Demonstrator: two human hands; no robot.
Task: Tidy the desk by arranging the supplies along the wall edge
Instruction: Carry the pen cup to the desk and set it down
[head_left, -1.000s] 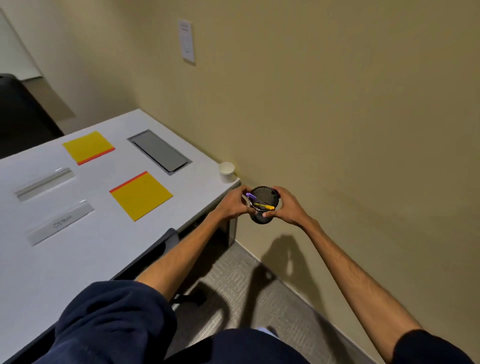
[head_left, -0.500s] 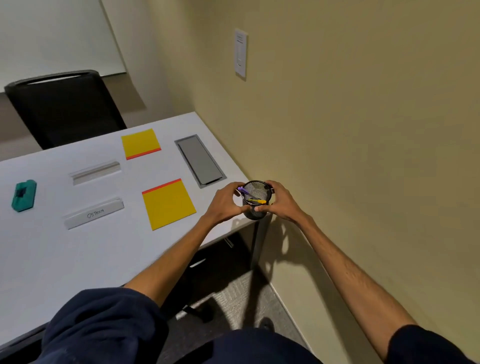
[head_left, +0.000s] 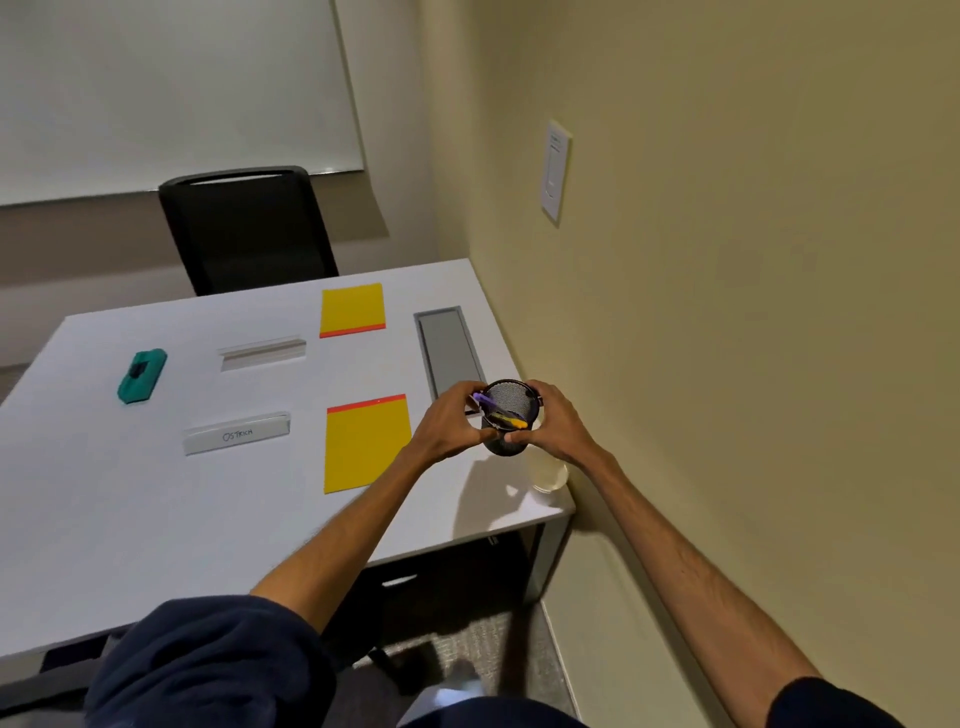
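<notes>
Since a second ago the mesh pen cup (head_left: 506, 415) has come in from off the corner, out over the floor, to above the tabletop (head_left: 156, 519), close to the wall edge. Both hands on it: left hand (head_left: 447, 423) and right hand (head_left: 558, 423) wrapped round opposite sides, grip clamped on the cup from each flank. Two-handed hold looks chosen to keep it upright so the purple pen (head_left: 485, 399) and the yellow pen (head_left: 511, 420) lying across the inside stay put. Cannot tell whether the base touches the surface yet; my fingers hide it.

Paper cup (head_left: 545, 475) sits at the near corner against the wall, just beside and below my right hand. Grey cable hatch (head_left: 449, 351) runs along the wall side just beyond the pen cup. The open strip between hatch and paper cup seems the obvious slot.

Still out in the middle: two yellow pads (head_left: 363, 447) (head_left: 353, 309), two name plates (head_left: 236, 434) (head_left: 262, 353), green eraser (head_left: 141, 375). Most of the tidying looks undone.
</notes>
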